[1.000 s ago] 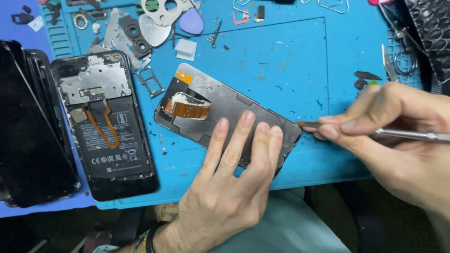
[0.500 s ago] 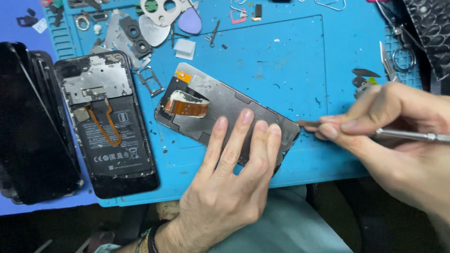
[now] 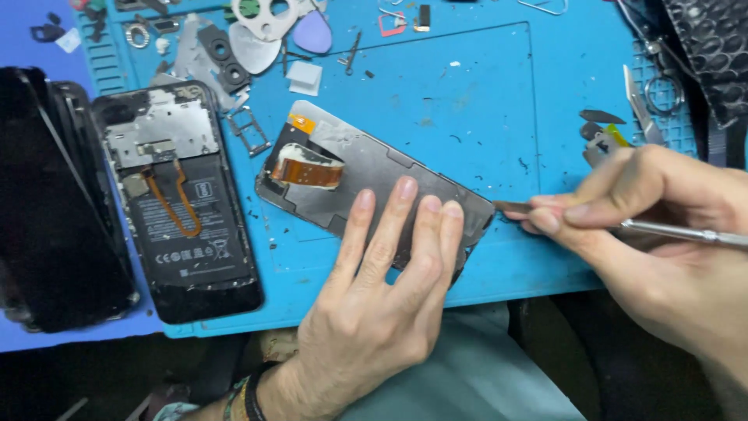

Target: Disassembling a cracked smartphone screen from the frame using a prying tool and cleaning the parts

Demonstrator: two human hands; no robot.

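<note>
The left hand [image 3: 374, 312] lies flat, its fingers spread and pressing down on the near end of a grey phone screen panel [image 3: 366, 175]. It holds nothing; it just pins the panel to the blue mat [image 3: 499, 101] on the table. The panel lies slanted in the middle of the mat, back side up, with an orange ribbon cable [image 3: 308, 170] curled on its far end. The right hand [image 3: 662, 226] comes in from the right side. Its fingers are pinched shut around a thin metal tool [image 3: 686, 232], and the flat tip of the tool touches the right corner of the panel, just beside the left fingertips. To the left lies an open phone body [image 3: 183, 210] with its black battery showing and an orange cable looped on top. Beside that, at the left edge, sits a dark stack of black screens [image 3: 47, 203]. Farther back, at the top of the mat, small parts lie scattered: a purple pick [image 3: 313, 35], a little white square [image 3: 304, 78], a metal card tray [image 3: 249, 129] and camera cover pieces [image 3: 222, 58]. A small blade [image 3: 635, 93] lies far right.
</note>
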